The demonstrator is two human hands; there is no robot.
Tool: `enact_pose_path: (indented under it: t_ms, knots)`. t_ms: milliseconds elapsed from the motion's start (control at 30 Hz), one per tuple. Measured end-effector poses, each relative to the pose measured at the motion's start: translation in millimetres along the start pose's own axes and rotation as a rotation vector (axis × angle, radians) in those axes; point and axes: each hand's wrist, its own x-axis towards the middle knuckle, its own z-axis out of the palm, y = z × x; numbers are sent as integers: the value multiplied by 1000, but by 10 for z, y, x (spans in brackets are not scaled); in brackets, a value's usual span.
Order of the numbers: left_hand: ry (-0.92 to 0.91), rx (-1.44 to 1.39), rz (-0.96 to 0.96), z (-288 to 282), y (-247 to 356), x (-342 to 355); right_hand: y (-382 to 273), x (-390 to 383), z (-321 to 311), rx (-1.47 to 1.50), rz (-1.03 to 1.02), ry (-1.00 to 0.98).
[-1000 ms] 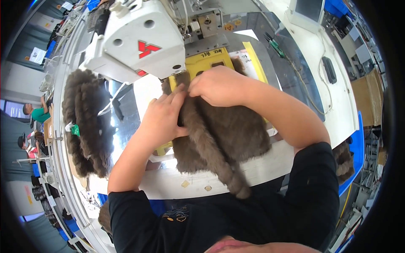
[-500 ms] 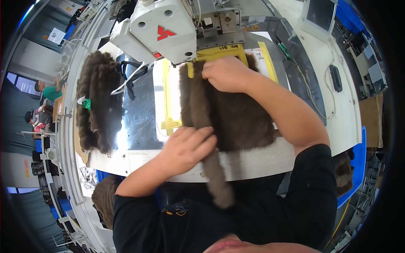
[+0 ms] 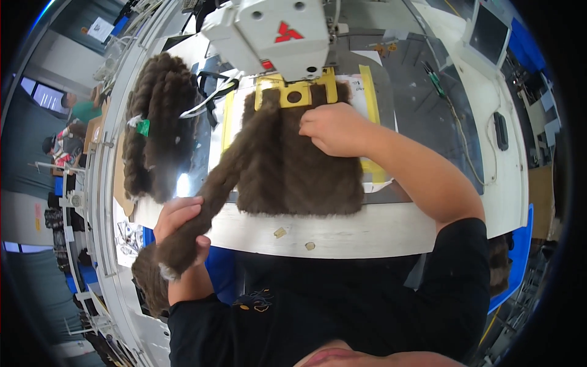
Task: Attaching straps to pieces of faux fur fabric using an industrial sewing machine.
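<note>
A brown fur panel (image 3: 309, 177) lies under a yellow template (image 3: 274, 83) with a hole, below the white sewing machine head (image 3: 263, 33). A long fur strip (image 3: 226, 174) runs from near the template diagonally down to the lower left, past the table's front edge. My left hand (image 3: 183, 226) has its fingers wrapped round the strip near its loose end. My right hand (image 3: 333, 128) rests on the right part of the panel, just below the template, with fingers curled and pinched at the fur; exactly what is between the fingertips is hidden.
Fur pieces (image 3: 153, 122) are piled at the left beside black and white cords (image 3: 211, 101). Green-handled snips (image 3: 434, 79), a dark handheld object (image 3: 501, 131) and a screen (image 3: 486, 33) are at the right. Blue bins (image 3: 523, 244) flank the table; two people (image 3: 64, 150) sit far left.
My left hand has moved down and left, swinging the strip's loose end from lower middle to lower left. My right hand has shifted down slightly from the template. The view has shifted, showing more panel.
</note>
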Motion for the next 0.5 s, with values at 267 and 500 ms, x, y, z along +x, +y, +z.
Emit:
enact_pose_path:
  t_ms: [267, 500]
  knots:
    - [-88, 46, 255, -118, 280, 63, -297, 22, -59, 220, 109, 28]
    - [-297, -71, 663, 148, 282, 344, -1101, -78, -179, 1260, 381, -467]
